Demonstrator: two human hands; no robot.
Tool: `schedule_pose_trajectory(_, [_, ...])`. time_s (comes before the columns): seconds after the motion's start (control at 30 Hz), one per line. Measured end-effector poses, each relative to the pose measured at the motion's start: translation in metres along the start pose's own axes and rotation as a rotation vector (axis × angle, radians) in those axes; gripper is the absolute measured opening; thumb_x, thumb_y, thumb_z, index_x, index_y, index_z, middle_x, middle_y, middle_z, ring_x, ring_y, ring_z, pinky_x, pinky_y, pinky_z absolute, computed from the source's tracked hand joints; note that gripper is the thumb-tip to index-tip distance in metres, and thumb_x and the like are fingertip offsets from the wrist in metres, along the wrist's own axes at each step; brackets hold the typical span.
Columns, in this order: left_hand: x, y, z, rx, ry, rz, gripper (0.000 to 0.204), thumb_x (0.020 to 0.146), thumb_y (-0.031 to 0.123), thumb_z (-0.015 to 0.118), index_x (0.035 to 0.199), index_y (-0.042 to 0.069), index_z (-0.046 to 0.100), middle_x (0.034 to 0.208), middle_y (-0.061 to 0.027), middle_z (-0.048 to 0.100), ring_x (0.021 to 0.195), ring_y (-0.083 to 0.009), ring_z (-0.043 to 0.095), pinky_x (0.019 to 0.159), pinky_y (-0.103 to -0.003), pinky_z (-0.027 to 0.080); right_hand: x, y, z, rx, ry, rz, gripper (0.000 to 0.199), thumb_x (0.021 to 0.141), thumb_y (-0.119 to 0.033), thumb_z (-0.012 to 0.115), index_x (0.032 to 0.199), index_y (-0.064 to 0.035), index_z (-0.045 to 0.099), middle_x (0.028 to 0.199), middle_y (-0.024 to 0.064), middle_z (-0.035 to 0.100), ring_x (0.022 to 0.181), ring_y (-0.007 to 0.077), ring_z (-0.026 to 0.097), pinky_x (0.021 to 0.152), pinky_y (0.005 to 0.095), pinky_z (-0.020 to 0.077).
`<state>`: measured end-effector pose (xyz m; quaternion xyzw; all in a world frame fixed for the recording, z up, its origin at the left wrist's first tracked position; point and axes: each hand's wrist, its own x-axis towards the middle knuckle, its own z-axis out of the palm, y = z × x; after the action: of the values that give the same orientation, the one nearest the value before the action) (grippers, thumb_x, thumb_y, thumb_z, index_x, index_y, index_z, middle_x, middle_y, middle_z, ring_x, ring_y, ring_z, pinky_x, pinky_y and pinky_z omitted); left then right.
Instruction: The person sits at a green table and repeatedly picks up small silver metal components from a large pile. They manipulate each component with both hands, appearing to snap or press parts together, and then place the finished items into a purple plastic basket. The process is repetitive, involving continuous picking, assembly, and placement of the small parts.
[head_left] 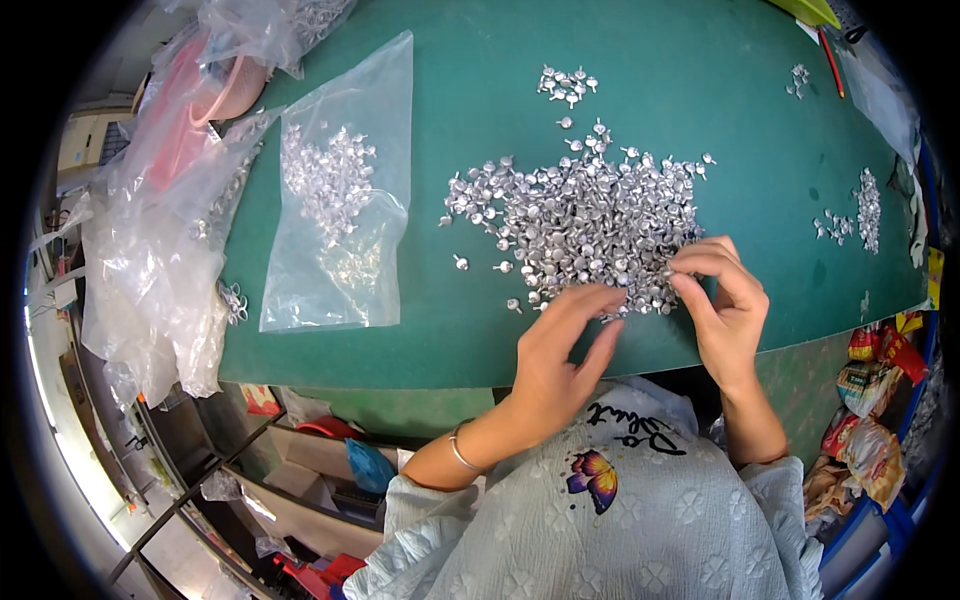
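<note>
A broad heap of small silver metal pieces (590, 210), each with a round head and a short stem, lies on the green tabletop (480, 350). My left hand (560, 350) is at the heap's near edge, thumb and fingers curled toward each other; small pieces show by the fingertips, but I cannot make out which are held. At the heap's right edge, my right hand (728, 305) bends thumb and index finger into a pinch. Whatever lies between those tips is too small to tell. A few stray pieces (503, 267) lie left of the heap.
Left of the heap lies a clear plastic bag (345, 240) with similar pieces inside. Further left are crumpled clear bags (150, 280) and a pink basket (235, 90). Smaller groups of pieces (568, 85) sit behind the heap and at the far right (868, 210). A red pencil (832, 65) lies back right.
</note>
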<state>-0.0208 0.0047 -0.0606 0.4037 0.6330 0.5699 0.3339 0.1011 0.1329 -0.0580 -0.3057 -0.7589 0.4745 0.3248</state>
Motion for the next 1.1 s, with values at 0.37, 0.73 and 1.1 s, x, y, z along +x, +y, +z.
schedule_pose_trajectory(0.37, [0.0,0.014,0.016,-0.497,0.046,-0.156,0.023,0.077,-0.011,0.059,0.1,-0.008,0.059,0.094,-0.0144,0.061,0.082,-0.0172,0.061,0.074,-0.026,0.05,-0.021,-0.014,-0.001,0.257,-0.073,-0.03,0.016,0.067,0.009,0.066,0.081,0.0025,0.063,0.083,0.0106,0.064,0.08,0.022,0.056,0.074,0.0323,0.0435])
schedule_pose_trajectory(0.73, [0.002,0.023,0.011,0.063,0.054,0.315,0.023,0.067,-0.015,0.065,0.089,-0.006,0.064,0.086,-0.0162,0.064,0.079,-0.0196,0.062,0.068,-0.027,0.05,-0.018,-0.03,-0.009,0.224,-0.126,-0.02,0.016,0.068,0.006,0.067,0.083,0.0031,0.063,0.085,0.0111,0.063,0.084,0.0229,0.056,0.074,0.0323,0.0436])
schedule_pose_trajectory(1.1, [-0.002,0.023,0.01,-0.416,-0.025,-0.032,0.02,0.073,-0.016,0.06,0.093,-0.011,0.059,0.096,-0.0193,0.059,0.085,-0.0207,0.062,0.077,-0.03,0.052,-0.018,-0.04,-0.015,0.124,-0.135,-0.052,0.017,0.066,0.007,0.067,0.083,0.0031,0.064,0.083,0.01,0.063,0.08,0.0225,0.055,0.072,0.0318,0.0431])
